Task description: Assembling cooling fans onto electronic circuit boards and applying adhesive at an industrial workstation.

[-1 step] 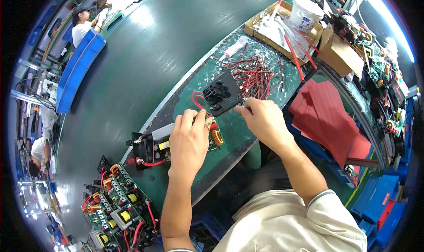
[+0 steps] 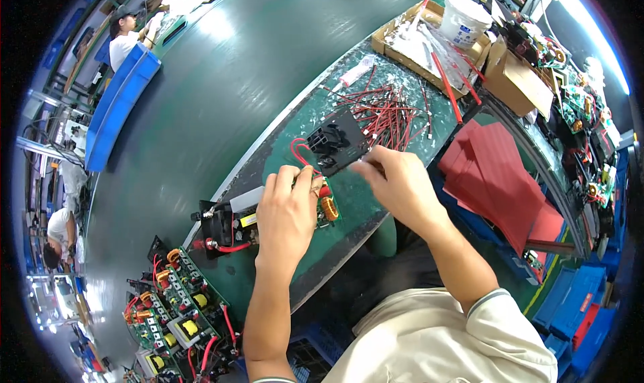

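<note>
My L hand (image 2: 287,205), mid-frame, palm down, fingers bunched over the board (image 2: 329,209), prob. steadying it; can't tell what's pinched. R hand (image 2: 401,185), right of ctr, thumb + index close together by the panel (image 2: 349,140); blurred, can't tell if holding anything. Wires (image 2: 397,118) beyond, upper ctr, prob. for easy reach.

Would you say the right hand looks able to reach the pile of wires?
Probably yes: the wires lie on the bench just beyond the right hand, and the black panel sits mostly to their left.
</note>
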Demonstrator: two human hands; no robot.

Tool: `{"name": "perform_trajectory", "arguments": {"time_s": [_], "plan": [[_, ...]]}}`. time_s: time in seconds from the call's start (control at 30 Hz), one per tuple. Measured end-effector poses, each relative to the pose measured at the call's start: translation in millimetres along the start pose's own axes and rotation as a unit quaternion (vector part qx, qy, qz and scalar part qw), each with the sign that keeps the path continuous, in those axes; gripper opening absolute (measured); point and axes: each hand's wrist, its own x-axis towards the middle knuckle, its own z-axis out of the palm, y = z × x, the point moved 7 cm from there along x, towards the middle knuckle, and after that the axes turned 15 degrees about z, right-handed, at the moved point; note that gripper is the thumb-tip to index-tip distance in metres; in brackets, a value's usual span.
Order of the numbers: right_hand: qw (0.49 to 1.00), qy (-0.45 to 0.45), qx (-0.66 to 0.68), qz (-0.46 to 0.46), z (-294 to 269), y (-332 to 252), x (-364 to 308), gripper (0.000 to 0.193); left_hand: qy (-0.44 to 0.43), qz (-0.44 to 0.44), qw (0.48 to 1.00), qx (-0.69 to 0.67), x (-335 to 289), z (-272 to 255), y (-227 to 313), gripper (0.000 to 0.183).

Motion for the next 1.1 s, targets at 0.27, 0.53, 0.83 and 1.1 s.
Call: {"name": "perform_trajectory", "arguments": {"time_s": [0.27,0.53,0.83,1.1], "plan": [[0.897,-0.285,0.319,0.110,56.3,-5.2,-4.0,0.026,-0.034,0.024,0.996,-0.076,2.0,-5.5,4.6,0.033],[0.859,-0.249,0.389,0.220,62.7,25.6,-13.9,0.031,0.052,-0.024,0.970,-0.238,1.6,-6.3,-10.6,0.017],[0.884,-0.072,0.432,0.161,79.0,38.2,10.5,0.039,0.095,-0.044,0.977,-0.186,18.9,4.5,-25.3,0.020],[0.964,0.019,0.266,0.020,64.7,19.4,21.0,0.019,0.087,-0.072,0.977,-0.178,17.2,4.4,-29.7,0.020]]}}
